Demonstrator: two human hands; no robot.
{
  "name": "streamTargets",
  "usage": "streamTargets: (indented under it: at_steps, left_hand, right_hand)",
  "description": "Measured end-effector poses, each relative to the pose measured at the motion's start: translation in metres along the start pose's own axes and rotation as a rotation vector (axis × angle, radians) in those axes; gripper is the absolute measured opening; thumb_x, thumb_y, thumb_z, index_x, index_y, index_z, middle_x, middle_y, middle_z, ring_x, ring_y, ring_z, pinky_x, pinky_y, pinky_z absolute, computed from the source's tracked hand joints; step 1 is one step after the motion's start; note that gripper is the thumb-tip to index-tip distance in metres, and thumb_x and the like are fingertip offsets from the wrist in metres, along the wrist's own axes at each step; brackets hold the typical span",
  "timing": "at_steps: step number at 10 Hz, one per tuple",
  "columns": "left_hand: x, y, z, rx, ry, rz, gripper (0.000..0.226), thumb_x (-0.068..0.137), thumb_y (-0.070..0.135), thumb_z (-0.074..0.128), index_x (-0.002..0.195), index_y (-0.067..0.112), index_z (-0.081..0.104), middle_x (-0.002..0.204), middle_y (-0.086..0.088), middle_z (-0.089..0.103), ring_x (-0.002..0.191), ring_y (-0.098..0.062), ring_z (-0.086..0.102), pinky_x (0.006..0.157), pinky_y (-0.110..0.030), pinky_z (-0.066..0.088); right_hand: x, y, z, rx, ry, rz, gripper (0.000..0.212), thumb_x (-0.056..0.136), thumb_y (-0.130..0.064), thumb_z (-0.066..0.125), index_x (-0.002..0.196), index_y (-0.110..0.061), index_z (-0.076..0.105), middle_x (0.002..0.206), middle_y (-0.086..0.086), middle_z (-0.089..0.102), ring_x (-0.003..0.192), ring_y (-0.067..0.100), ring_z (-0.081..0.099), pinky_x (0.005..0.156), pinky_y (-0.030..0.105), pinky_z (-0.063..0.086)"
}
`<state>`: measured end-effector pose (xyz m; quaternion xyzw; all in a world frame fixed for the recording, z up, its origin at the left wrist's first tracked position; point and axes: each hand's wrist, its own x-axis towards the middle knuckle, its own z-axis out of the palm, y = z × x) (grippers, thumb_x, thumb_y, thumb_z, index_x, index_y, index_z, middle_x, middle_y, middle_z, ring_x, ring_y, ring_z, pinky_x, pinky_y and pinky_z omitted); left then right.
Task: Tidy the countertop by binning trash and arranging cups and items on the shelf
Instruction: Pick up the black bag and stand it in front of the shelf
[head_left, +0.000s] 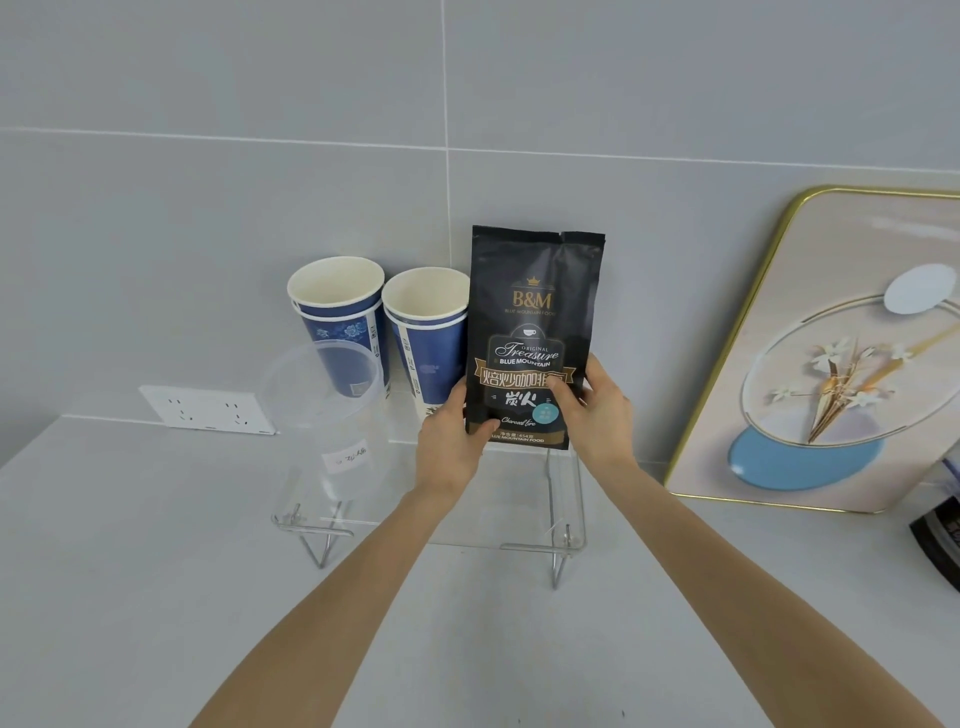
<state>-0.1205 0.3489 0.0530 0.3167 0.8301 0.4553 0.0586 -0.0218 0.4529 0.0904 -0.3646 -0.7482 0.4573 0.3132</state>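
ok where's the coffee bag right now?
Centre of the head view: the coffee bag stands upright on the clear shelf, held by both hands, just right of the blue paper cups.

shelf (563, 540): container (324, 410) at left edge | two cup stacks (384, 332) behind, centre | coffee bag (532, 338) upright at right edge

Bright, even, soft light, faint shadows under the clear shelf (519, 540) on the tabletop (130, 545), wide-angle bending toward the edges, framed picture (831, 364) curved, focus slightly soft.
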Motion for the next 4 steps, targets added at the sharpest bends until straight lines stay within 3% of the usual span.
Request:
streamTargets:
  at_steps: [2,3,4]
  left_hand:
    - [-0.008,0.008,-0.013,-0.009,-0.053,0.036,0.054,0.079,0.016,0.063,0.127,0.012,0.039,0.123,-0.013,0.060,0.110,-0.031,0.057,0.093,-0.038,0.046]
    - [-0.017,0.026,-0.033,0.018,-0.073,0.085,0.055,0.081,0.017,0.060,0.130,0.014,0.035,0.129,-0.011,0.055,0.114,-0.029,0.054,0.094,-0.037,0.044]
    - [-0.020,0.040,-0.049,0.050,-0.052,0.141,0.056,0.082,0.019,0.058,0.131,0.015,0.032,0.132,-0.011,0.052,0.116,-0.028,0.051,0.093,-0.038,0.044]
  right_hand:
    - [-0.006,-0.006,-0.004,-0.157,-0.078,-0.067,0.070,0.082,-0.019,0.063,0.139,-0.015,0.023,0.139,0.009,0.046,0.121,0.027,0.050,0.094,0.041,0.048]
    - [-0.015,-0.018,-0.012,-0.356,-0.111,-0.107,0.090,0.078,-0.024,0.066,0.143,-0.014,0.006,0.153,0.010,0.019,0.137,0.029,0.029,0.109,0.048,0.035]
    - [-0.019,-0.032,-0.019,-0.524,-0.093,-0.122,0.094,0.078,-0.032,0.065,0.143,-0.015,0.000,0.156,0.008,0.004,0.143,0.030,0.010,0.115,0.053,0.018]
